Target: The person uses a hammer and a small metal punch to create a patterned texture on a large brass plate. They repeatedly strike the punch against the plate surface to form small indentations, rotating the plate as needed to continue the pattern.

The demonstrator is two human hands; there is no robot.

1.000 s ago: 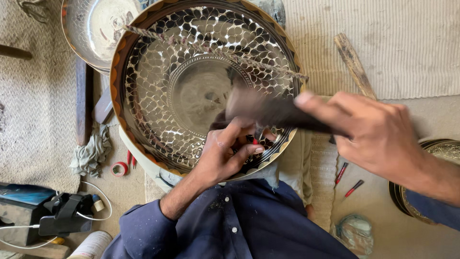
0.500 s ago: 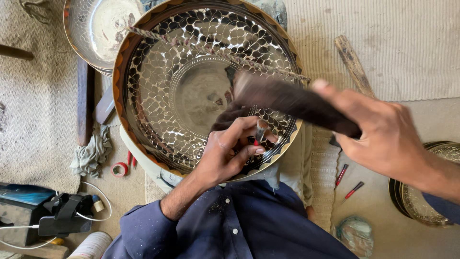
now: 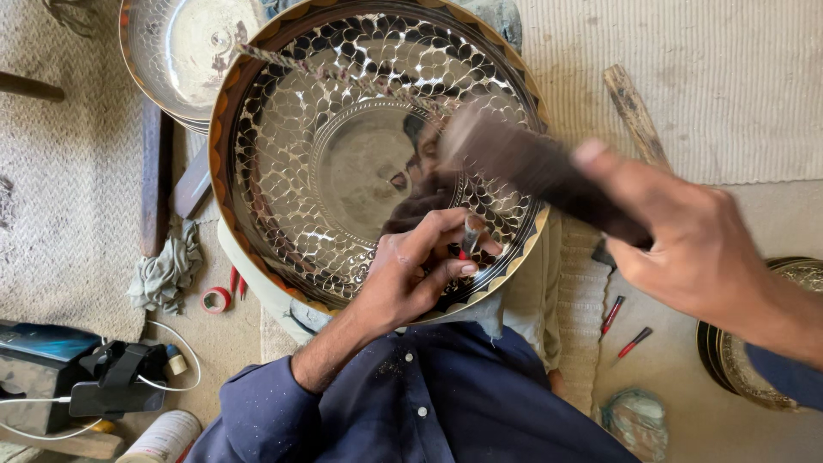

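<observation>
Rising: right hand [image 3: 703, 249] gripping dark mallet [image 3: 531, 167], swinging higher than before | left hand [image 3: 411, 274] pinching chisel [image 3: 470, 236] against engraved tray [image 3: 257, 129] | chasing is continuing.

Bare tray centre [image 3: 364, 167]; chisel [image 3: 470, 236] and hammer [image 3: 540, 171] rightward.

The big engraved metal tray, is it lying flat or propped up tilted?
Cannot tell: the engraved tray is seen straight on, its near rim by the left hand.
</observation>
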